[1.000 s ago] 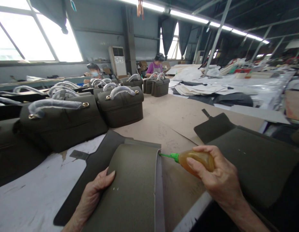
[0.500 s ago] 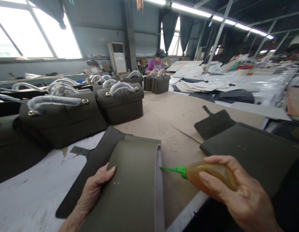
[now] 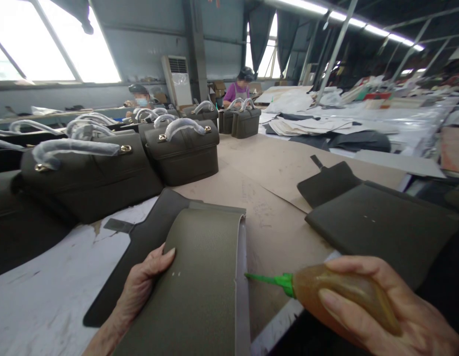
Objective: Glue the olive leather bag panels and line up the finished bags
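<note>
Seen from the camera worn on the person's head, a long table stretches away through a workshop. The left hand lies flat on an olive-green leather panel, fingers loose and spread, pressing the panel's left edge rather than gripping it. The panel curves up from the near edge of the table and lies on a darker leather piece. The right hand is wrapped around an amber glue bottle, fingers curled firmly about its body. The bottle's green nozzle points left, its tip just beside the panel's grey right edge strip; whether it touches I cannot tell. Brown cardboard covers the middle of the table. To the right lies a stack of dark leather panels. To the left stand rows of finished olive handbags, their handles wrapped in white foam. At the far end, two other people sit at work, one in a purple top, one in a face mask. A white air-conditioning unit stands against the back wall.
</note>
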Available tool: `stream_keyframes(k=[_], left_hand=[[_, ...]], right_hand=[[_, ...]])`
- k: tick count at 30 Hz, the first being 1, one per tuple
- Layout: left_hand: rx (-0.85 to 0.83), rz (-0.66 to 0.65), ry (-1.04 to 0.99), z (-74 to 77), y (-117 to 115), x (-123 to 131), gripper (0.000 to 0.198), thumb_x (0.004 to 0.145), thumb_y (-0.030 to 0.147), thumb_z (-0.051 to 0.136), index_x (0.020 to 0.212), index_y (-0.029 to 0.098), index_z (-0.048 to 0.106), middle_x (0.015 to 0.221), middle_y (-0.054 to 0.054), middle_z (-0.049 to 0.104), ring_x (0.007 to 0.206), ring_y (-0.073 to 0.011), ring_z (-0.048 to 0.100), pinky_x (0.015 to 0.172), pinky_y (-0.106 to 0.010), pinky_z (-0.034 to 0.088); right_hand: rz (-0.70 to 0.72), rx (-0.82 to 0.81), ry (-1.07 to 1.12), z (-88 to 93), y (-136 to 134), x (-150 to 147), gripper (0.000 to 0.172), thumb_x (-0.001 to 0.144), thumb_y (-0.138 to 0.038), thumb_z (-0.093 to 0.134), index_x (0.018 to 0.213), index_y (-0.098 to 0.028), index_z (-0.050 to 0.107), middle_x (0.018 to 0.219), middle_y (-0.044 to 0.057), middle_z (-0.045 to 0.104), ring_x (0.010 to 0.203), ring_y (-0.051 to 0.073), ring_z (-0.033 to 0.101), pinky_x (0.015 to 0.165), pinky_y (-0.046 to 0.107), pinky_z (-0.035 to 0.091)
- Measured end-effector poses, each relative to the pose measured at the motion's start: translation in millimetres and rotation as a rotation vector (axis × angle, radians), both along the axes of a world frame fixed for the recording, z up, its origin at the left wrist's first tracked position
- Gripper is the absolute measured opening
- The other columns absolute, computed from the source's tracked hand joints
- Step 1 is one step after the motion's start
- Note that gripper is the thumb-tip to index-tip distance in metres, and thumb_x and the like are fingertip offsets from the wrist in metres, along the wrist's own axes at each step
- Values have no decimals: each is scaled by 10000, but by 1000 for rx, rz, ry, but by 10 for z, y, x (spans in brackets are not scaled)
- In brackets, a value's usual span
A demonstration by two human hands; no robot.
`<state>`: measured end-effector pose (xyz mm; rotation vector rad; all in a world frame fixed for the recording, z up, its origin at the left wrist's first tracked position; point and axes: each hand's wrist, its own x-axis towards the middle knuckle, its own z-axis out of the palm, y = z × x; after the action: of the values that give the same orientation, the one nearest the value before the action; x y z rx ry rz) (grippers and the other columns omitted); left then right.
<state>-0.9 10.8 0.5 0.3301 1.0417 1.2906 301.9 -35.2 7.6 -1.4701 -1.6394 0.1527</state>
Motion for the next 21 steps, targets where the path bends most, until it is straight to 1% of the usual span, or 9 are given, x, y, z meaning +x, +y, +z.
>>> stream_keyframes(k=[2, 3, 5, 8, 11, 15, 17, 19, 21], left_hand=[[12, -8, 13, 5, -9, 11, 363, 498, 130, 852, 831, 166, 712, 777, 0, 712, 659, -155, 669, 609, -170, 556], [21, -13, 23, 7, -15, 16, 347, 521, 136, 839, 843, 162, 713, 773, -7, 710, 661, -163, 670, 611, -179, 559], [44, -11, 47, 12, -29, 27, 318, 555, 144, 814, 856, 155, 714, 760, -13, 707, 660, -171, 672, 608, -182, 559], [61, -25, 65, 15, -42, 40, 327, 538, 145, 818, 849, 151, 717, 750, -11, 707, 646, -173, 671, 593, -181, 558], [63, -10, 50, 13, -42, 42, 319, 535, 137, 818, 838, 156, 719, 756, -5, 710, 647, -165, 670, 604, -173, 555], [48, -61, 25, 16, -21, 19, 344, 527, 144, 835, 850, 157, 716, 768, -13, 716, 637, -182, 670, 575, -208, 567], [31, -46, 2, 21, -8, 5, 340, 519, 112, 840, 834, 143, 715, 776, -12, 718, 653, -157, 669, 597, -160, 550], [10, 1, -30, 25, 2, -1, 320, 516, 64, 835, 805, 130, 712, 784, 0, 719, 668, -117, 664, 624, -93, 515], [-1, 26, -45, 27, 4, 0, 307, 511, 35, 829, 776, 131, 708, 770, 14, 719, 653, -98, 659, 615, -69, 502]], right_hand=[[54, 48, -51, 3, 92, 5, 169, 851, -418, 568, 944, -282, 531, 710, -91, 623, 496, 101, 579, 395, 146, 432], [56, 68, -60, 2, 146, 0, 168, 850, -404, 573, 950, -275, 533, 715, -84, 625, 497, 105, 579, 397, 160, 432], [14, 106, -52, -5, 256, -25, 186, 840, -410, 580, 945, -261, 544, 736, -65, 627, 516, 118, 579, 419, 193, 431], [-26, 170, -34, -18, 389, -77, 207, 814, -425, 591, 908, -243, 562, 755, -41, 624, 532, 131, 569, 445, 226, 418], [-36, 189, -5, -13, 440, -98, 208, 800, -418, 592, 887, -230, 573, 778, -21, 628, 555, 146, 574, 467, 237, 430], [15, 136, 9, 16, 346, -52, 189, 803, -397, 606, 895, -238, 565, 721, -42, 617, 499, 130, 566, 423, 203, 436], [47, 95, 18, 29, 248, -23, 166, 825, -383, 597, 910, -249, 547, 685, -62, 611, 469, 120, 563, 392, 176, 430], [87, 57, 19, 37, 132, -15, 143, 840, -372, 586, 920, -265, 536, 675, -78, 611, 464, 113, 569, 379, 154, 424], [90, 14, 26, 38, 5, -41, 146, 829, -387, 590, 922, -287, 539, 677, -90, 613, 464, 104, 567, 381, 140, 418]])
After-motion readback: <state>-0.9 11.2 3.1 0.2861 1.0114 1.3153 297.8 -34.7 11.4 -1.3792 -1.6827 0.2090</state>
